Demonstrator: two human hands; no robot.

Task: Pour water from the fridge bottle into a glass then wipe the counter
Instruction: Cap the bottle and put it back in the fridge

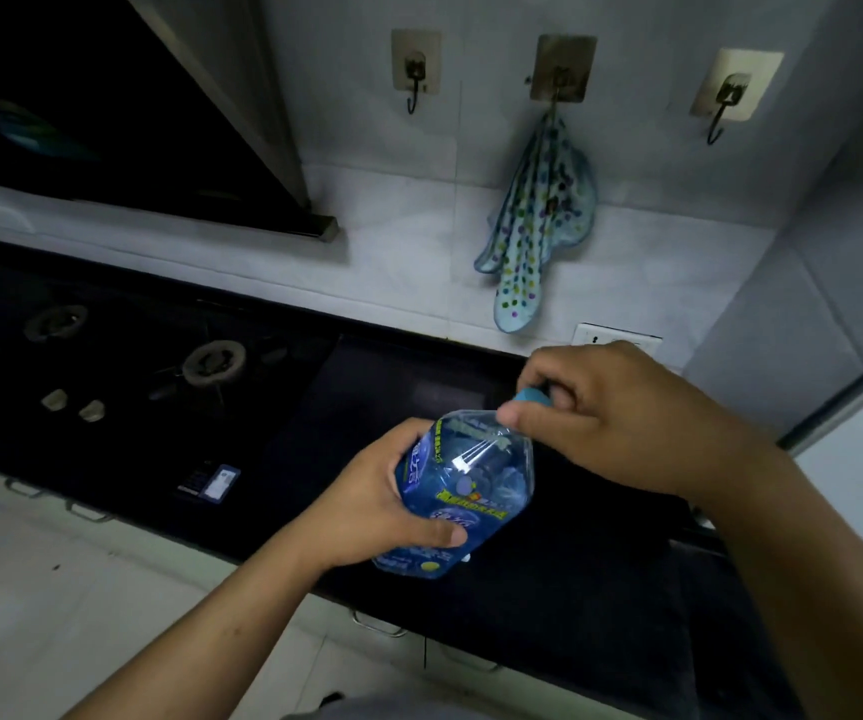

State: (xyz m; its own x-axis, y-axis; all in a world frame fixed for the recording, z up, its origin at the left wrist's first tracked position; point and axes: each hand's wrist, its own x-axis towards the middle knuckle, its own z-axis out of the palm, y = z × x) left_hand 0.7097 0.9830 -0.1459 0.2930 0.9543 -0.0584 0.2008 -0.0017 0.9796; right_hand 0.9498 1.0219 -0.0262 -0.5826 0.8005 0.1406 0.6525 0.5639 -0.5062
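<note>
We hold the bottle (463, 491) in both hands over the dark counter (574, 589), tilted, neck pointing up and to the right. Left hand (387, 506) wraps the labelled body, thumb across the front of the label, fingers curled round the far side. Right hand (611, 413) is at the neck, thumb and fingertips closed round the light blue cap (533, 394). Cap is still on; can't tell whether it's loosened. Bottle is clear blue plastic, and we can't read the fill level.

Counter runs left into a black hob with 2 burners (213, 361) and 2 knobs (73, 405). A dark range hood (107, 122) sits above it. On the tiled wall we see 3 stick-on hooks; the middle hook (561, 75) carries a polka-dot cloth (535, 226) hanging down to just above the counter's back edge. A white wall socket (616, 337) sits just behind the right hand, partly hidden by it. No glass in view.
</note>
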